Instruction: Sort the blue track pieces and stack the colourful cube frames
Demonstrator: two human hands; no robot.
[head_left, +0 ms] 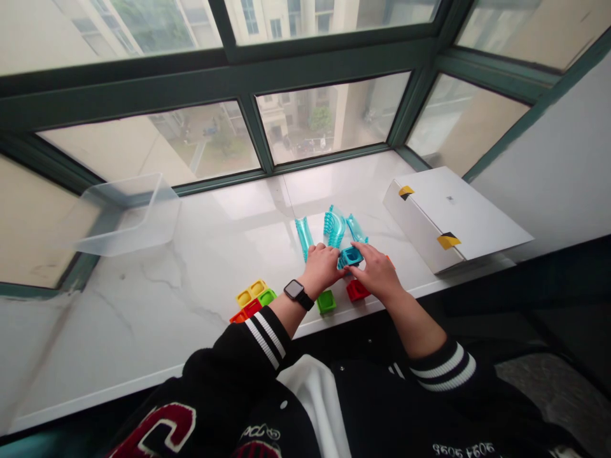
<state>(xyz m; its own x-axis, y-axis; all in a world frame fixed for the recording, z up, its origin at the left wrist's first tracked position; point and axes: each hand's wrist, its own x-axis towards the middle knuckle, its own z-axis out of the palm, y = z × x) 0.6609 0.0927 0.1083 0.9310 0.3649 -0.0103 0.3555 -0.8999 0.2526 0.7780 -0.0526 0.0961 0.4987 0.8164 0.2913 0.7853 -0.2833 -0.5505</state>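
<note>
A blue block (352,256) with a hollow top is between my two hands, over the white marbled sill. My right hand (378,270) grips it from the right, thumb in front and fingers behind. My left hand (323,267) is closed just to its left, fingertips at its side; whether they hold a separate piece is hidden. Behind my hands lie a curved clear-blue track piece (336,226), a straight one (304,236) and another straight one (357,228). Close to my wrists are a green block (326,301) and a red block (357,290).
Yellow blocks (251,292), with green, red and orange ones, sit left of my left forearm. A clear plastic bin (128,216) stands at the far left. A white box (458,216) with yellow-black tabs is at the right. Windows border the sill (214,222) behind.
</note>
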